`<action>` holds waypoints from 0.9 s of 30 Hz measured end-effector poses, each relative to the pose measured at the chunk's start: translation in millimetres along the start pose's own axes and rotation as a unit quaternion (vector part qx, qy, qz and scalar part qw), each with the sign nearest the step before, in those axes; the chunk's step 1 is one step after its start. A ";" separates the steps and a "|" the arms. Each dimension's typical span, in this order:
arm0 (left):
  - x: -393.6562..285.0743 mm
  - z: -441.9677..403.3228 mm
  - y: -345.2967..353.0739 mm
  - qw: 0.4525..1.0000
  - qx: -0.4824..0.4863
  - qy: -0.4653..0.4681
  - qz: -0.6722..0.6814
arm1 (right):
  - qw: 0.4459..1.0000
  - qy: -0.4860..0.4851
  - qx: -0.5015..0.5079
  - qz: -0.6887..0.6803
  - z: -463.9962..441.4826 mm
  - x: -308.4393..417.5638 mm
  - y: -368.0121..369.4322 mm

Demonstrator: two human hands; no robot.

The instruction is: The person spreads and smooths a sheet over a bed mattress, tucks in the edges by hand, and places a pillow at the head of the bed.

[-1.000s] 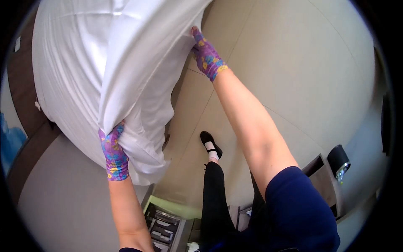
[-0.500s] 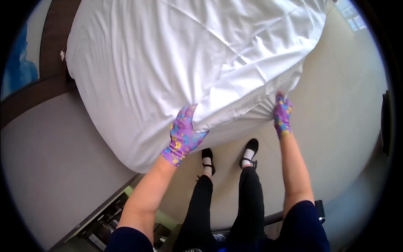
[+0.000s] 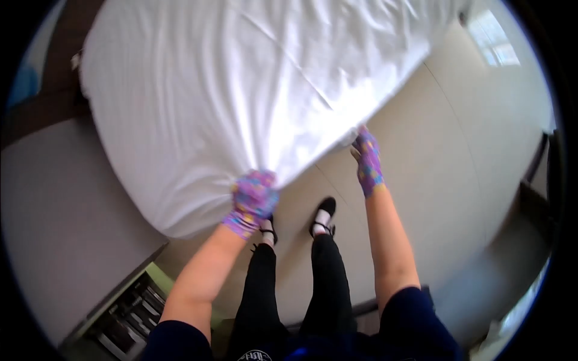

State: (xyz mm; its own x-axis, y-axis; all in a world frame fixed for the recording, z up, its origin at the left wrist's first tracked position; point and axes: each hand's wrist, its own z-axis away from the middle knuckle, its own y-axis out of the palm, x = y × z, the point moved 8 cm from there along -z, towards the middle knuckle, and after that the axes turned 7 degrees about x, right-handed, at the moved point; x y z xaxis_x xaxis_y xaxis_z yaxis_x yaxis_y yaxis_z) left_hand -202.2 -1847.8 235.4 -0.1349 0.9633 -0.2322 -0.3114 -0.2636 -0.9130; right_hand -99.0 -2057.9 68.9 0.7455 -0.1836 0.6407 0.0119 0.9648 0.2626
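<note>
A wide, smooth, white cloth sheet (image 3: 198,102) is spread across the upper left and upper middle of the frame. It is draped over something big and bed-shaped, and most of what is under it is hidden. The left hand (image 3: 254,195), dressed in a purple glove with blue and yellow flowers, is seen just below the middle of the frame. It is blurred, but its fingers look curled tight around the lower edge of the sheet, and many folds are gathered toward it. The right hand (image 3: 368,161), dressed in the same kind of flowery glove, is found right of the middle. Its fingertips are held at the slanting edge of the sheet, but whether any cloth is pinched there cannot be told.

The top looks mostly covered, so the spreading seems to be well along. The part near the left hand is not yet flat: deep creases are left there, and softer, long wrinkles are seen higher up. The lower edge is not laid neatly all along.

Pale, shiny floor (image 3: 445,162) is seen on the right side of the frame. A flat, grey, smooth surface (image 3: 66,222) is seen at the lower left, just beside the sheet, and below it a dark tray with small packs (image 3: 129,322) is shown.
</note>
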 end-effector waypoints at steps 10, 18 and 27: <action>-47.8 -6.4 39.3 0.997 0.029 -0.052 0.049 | 0.979 -0.076 0.038 -0.185 57.1 122.3 40.8; -94.4 7.1 116.4 0.962 0.109 0.056 0.244 | 0.991 -0.084 -0.001 -0.102 -19.0 50.3 -61.9; 42.1 56.9 190.8 0.051 -0.228 -0.314 0.920 | 0.999 0.003 -0.053 -0.001 6.3 47.6 -75.0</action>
State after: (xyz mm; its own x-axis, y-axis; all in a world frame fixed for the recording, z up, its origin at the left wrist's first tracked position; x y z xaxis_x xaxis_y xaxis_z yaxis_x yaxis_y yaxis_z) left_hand -320.7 -1860.4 70.6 0.4109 -0.9010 -0.1392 0.8069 0.2884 0.5155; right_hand -68.6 -2140.2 84.2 0.7493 -0.1850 0.6359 0.0832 0.9789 0.1867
